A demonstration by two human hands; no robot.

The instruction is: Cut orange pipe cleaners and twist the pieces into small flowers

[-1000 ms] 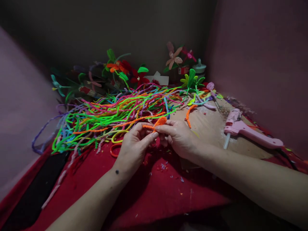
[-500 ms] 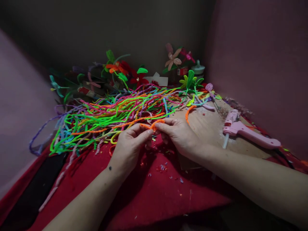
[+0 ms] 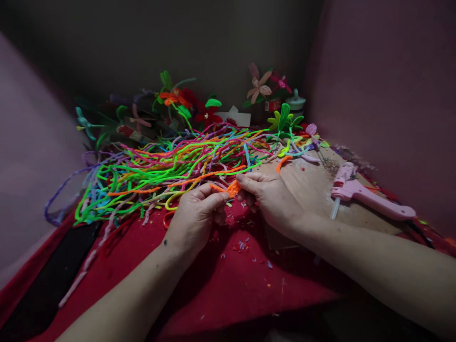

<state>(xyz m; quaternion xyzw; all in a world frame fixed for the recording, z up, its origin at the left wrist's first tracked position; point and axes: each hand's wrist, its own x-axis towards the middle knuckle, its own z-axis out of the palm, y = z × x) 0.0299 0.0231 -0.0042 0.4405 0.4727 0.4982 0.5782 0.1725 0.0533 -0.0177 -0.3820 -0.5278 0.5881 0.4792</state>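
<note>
Between my two hands is an orange pipe cleaner (image 3: 233, 189), bent into a small loop or petal shape. My left hand (image 3: 194, 213) pinches its left end between thumb and fingers. On the other side, my right hand (image 3: 269, 194) grips the looped part with thumb and forefinger, and its curled fingers hide some of it. Both hands are above the red cloth (image 3: 228, 289), just in front of a heap of colourful pipe cleaners (image 3: 178, 161). Beside my left hand, the orange-red and yellow scissor-like handles (image 3: 167, 218) are partly covered.
A pink glue gun (image 3: 370, 197) lies on a brown board (image 3: 306, 185) at right, near a short orange piece (image 3: 284, 163). Several pipe-cleaner flowers (image 3: 258, 87) stand at the back. A black flat object (image 3: 53, 280) lies at left. Walls close in on both sides.
The orange loop stood upright between my fingers and is now lower and more folded. My right hand has shifted its grip on it, covering more of the short orange piece behind.
</note>
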